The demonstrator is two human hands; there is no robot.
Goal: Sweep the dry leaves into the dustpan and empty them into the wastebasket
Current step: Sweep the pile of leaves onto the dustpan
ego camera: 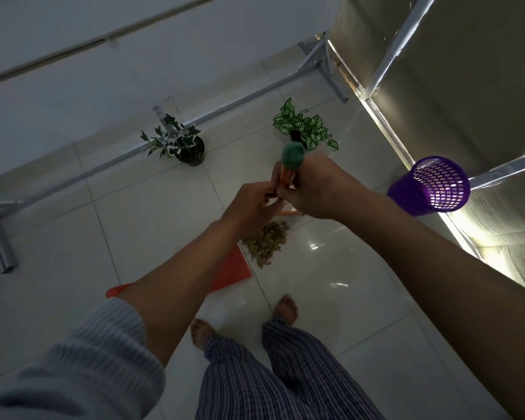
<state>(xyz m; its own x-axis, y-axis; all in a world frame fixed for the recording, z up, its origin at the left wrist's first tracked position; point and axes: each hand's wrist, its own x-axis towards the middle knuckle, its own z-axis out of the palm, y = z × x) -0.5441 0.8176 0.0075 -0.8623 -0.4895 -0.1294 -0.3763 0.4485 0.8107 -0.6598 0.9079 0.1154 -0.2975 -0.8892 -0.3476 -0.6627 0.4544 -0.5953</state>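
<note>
Orange handle: the broom handle, orange with a green cap, stands nearly end-on to the camera, which suggests the broom is held upright over the pile
Right hand: the right hand wraps the handle just below the cap, fingers curled round it; probably the steering grip
Left hand: the left hand meets the handle a little lower, touching the right hand, fingers pinching or curled on the shaft; the exact hold is hard to tell behind the knuckles
Broom head: only a thin orange strip shows under the hands, just beyond the leaves, so it seems set behind the pile to pull it toward the person
Dry leaves: the dry leaves lie heaped on the floor tiles, touching the near edge of the dustpan
Dustpan: the red dustpan lies flat on the floor, partly hidden by the left forearm, mouth toward the leaves to catch them
Wastebasket: the purple mesh wastebasket stands to the right by the wall, near enough for emptying
Stage: judged early; the leaves are not yet in the pan
Around: two potted plants beyond, bare feet below
</note>
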